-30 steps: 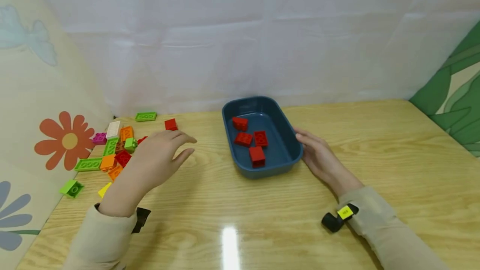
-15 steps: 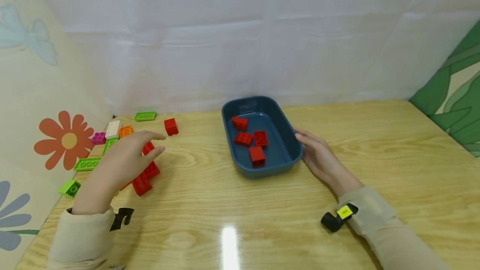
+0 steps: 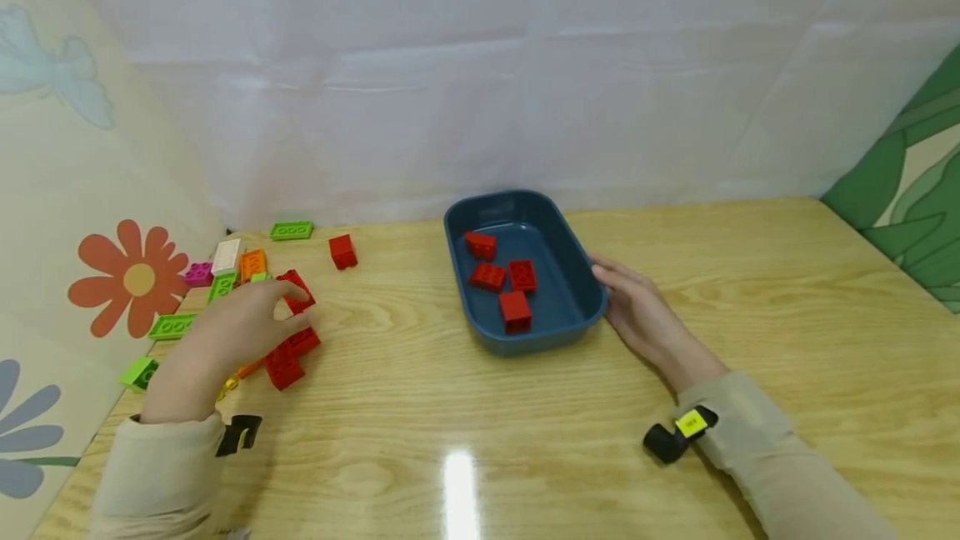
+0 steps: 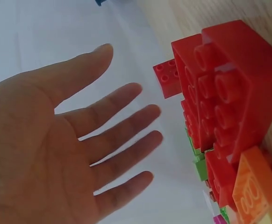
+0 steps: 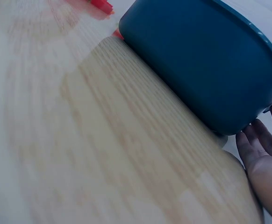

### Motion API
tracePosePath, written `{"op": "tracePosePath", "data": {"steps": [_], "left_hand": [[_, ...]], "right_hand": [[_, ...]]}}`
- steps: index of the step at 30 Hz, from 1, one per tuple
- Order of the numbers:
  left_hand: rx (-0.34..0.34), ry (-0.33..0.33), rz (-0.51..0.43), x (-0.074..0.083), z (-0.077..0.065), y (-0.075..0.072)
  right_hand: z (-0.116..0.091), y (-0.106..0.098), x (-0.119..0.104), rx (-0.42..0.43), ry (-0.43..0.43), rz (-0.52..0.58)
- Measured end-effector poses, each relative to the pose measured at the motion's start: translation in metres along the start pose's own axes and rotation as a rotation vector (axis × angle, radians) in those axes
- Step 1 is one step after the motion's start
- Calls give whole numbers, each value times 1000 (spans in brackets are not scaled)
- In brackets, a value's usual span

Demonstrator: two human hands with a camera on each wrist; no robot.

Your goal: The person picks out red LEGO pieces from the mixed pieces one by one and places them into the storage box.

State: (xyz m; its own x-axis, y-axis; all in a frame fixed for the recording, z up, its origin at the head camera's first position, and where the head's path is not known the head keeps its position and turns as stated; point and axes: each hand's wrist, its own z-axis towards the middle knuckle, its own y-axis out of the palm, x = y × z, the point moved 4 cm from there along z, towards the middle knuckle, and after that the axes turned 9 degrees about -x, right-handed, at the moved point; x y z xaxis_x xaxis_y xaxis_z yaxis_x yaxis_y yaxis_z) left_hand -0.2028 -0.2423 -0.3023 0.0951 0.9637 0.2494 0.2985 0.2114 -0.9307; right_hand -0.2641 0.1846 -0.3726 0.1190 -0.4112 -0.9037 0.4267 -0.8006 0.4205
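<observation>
Over the left pile of toy bricks, my left hand (image 3: 240, 323) hovers with its fingers apart. In the left wrist view its palm faces the camera, the fingers extend, and nothing is held. Beside its fingertips lie several red bricks (image 3: 283, 367), seen large in the left wrist view as a red brick (image 4: 262, 84) with its hollow underside showing. A lone red brick (image 3: 342, 252) sits farther back. My right hand (image 3: 641, 311) touches the right side of a dark blue bin (image 3: 540, 346), its fingertips against the wall (image 5: 201, 60). Several red bricks (image 3: 515, 312) lie inside the bin.
Around the left hand are green (image 3: 172, 326), orange (image 3: 252, 263), white (image 3: 227, 257) and magenta (image 3: 198, 274) bricks. A green plate brick (image 3: 292, 230) lies near the back cloth (image 3: 390, 107). A printed panel (image 3: 45, 190) bounds the table's left side.
My left hand has moved left, uncovering red bricks beside its fingertips; lately its thumb and fingers have shifted slightly. The right hand and the bin stay in place.
</observation>
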Motion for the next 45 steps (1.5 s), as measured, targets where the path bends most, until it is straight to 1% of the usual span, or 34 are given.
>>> {"op": "tracePosePath", "data": {"steps": [4, 6, 15, 20, 25, 31, 36, 40, 45], "left_hand": [[-63, -22, -14, 0, 5, 8], [-80, -29, -7, 1, 6, 11], [-79, -44, 50, 1, 8, 20], [-85, -61, 53, -1, 11, 24], [-89, -50, 45, -1, 12, 27], [-66, -18, 69, 6, 12, 25], [-40, -1, 123, 20, 8, 22], [3, 38, 166, 34, 5, 21], [98, 108, 223, 51, 3, 23]], "right_hand": [[0, 0, -1, -8, -4, -1], [0, 0, -2, -11, -1, 0], [0, 0, 0, -17, -5, 3], [0, 0, 0, -18, -4, -8], [-1, -1, 0, -15, 0, -15], [-1, -1, 0, -18, -2, -14], [-1, -1, 0, -17, 3, -24], [-1, -1, 0, -19, -2, -25], [0, -1, 0, -20, -4, -21]]}}
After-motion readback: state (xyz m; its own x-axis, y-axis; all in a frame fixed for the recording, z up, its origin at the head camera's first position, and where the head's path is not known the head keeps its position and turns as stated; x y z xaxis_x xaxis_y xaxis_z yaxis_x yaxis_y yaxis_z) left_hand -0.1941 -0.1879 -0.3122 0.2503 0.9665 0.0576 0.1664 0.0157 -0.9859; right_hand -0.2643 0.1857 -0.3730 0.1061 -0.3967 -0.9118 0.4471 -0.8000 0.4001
